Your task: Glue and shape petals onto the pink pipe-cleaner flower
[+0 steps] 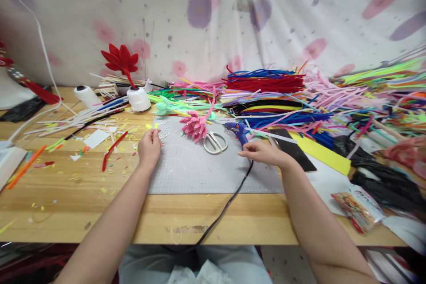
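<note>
My left hand (149, 147) is at the left edge of the grey cutting mat (199, 177), its fingers pinched together. Whatever they may hold is hidden or too small to name. Small white beads (165, 132) lie scattered beside its fingertips. Over on the right, my right hand (262, 151) closes around the lower handle of a blue glue gun (240, 132), whose black cord (229, 204) runs down over the table edge. Between the hands lie a pink pipe-cleaner flower (193, 126) and scissors with white handles (215, 143), the flower partly covering the scissors.
Bundles of coloured pipe cleaners (266, 83) line the back. A red flower (121, 60) stands in a white thread spool (138, 99). Scraps and a red pipe-cleaner piece (113, 151) litter the left. A yellow sheet (322, 153), black card (293, 148) and snack packet (359, 208) lie right.
</note>
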Motion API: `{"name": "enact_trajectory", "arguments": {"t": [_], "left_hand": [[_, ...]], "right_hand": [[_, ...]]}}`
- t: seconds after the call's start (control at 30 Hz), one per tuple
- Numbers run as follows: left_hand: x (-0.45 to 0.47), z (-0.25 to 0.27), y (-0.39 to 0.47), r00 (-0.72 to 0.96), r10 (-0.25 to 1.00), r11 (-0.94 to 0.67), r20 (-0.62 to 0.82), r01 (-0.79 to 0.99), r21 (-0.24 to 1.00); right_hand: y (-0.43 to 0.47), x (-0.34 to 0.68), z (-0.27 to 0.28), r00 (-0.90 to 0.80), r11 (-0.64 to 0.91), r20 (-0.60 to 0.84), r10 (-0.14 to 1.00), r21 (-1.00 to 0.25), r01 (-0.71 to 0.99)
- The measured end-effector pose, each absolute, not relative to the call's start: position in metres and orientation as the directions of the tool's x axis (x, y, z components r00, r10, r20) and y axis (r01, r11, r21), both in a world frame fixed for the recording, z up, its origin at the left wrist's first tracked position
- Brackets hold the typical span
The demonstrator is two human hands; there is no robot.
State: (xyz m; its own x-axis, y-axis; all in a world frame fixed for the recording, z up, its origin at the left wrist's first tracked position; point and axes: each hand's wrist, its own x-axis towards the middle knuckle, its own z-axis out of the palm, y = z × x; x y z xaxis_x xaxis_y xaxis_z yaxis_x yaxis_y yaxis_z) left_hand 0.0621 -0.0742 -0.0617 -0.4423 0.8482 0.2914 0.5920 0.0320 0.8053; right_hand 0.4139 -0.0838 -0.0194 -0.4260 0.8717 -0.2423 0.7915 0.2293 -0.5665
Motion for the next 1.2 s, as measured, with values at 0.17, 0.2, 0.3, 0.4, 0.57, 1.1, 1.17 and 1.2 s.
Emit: {"name": "enact_trajectory", "arguments": {"t": [0.17, 0.2, 0.3, 0.4, 0.57, 1.1, 1.17, 1.2], "left_hand": [[0.061, -0.061, -0.074, -0.483, 0.798, 0.062, 0.362, 0.663, 0.746], [0.061, -0.061, -0.075, -0.472, 0.805, 0.066, 0.359, 0.673, 0.737], [0.057, -0.06, -0.079, -0.455, 0.822, 0.097, 0.341, 0.704, 0.704], [0.053, -0.06, -0.08, -0.482, 0.822, 0.132, 0.301, 0.677, 0.724], [0.054, -0.059, -0.076, -0.435, 0.857, 0.068, 0.277, 0.628, 0.775], [0.071, -0.067, -0.061, -0.083, 0.937, -0.046, 0.34, 0.934, 0.355], [0.073, -0.069, -0.057, -0.097, 0.934, -0.037, 0.343, 0.931, 0.364], [0.073, -0.07, -0.056, -0.1, 0.932, -0.041, 0.347, 0.926, 0.376]], "right_hand": [[-0.081, 0.356, -0.022, -0.414, 0.313, 0.057, 0.908, -0.748, 0.584], [-0.077, 0.346, -0.025, -0.394, 0.315, 0.082, 0.915, -0.755, 0.574], [-0.068, 0.327, -0.036, -0.332, 0.285, 0.107, 0.937, -0.782, 0.554], [-0.065, 0.326, -0.043, -0.287, 0.266, 0.123, 0.95, -0.802, 0.536], [-0.07, 0.351, -0.038, -0.366, 0.284, 0.086, 0.927, -0.799, 0.53], [-0.079, 0.443, -0.018, -0.184, 0.008, -0.154, 0.971, -0.746, 0.666], [-0.075, 0.438, -0.026, -0.137, 0.021, -0.107, 0.985, -0.709, 0.705], [-0.073, 0.435, -0.029, -0.126, 0.032, -0.088, 0.988, -0.682, 0.73]]}}
